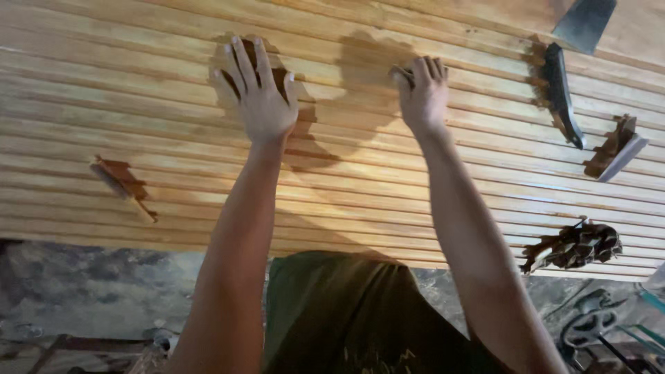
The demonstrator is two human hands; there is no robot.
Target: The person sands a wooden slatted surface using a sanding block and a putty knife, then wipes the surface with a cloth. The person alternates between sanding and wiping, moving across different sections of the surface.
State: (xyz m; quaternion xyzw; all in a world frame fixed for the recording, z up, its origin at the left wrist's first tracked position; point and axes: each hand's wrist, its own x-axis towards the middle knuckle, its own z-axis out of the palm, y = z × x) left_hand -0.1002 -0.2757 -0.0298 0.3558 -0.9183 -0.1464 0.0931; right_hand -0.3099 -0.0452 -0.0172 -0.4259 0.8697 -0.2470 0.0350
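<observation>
A wide slatted wooden panel (138, 90) of long pale ribs fills the upper view. My left hand (256, 90) lies flat on it with fingers spread, holding nothing. My right hand (422, 90) is to the right, fingers curled around a small piece, perhaps sandpaper or a block (403, 73), pressed onto the slats. Both forearms reach up from the bottom of the view.
On the panel lie a dark-handled brush (562, 93) at the right, a grey-edged wooden block (620, 149) beside it, a small wooden scrap (121, 183) at the left, and a dark crumpled bundle (575, 246) by the near edge. A metal blade (585, 24) shows at top right.
</observation>
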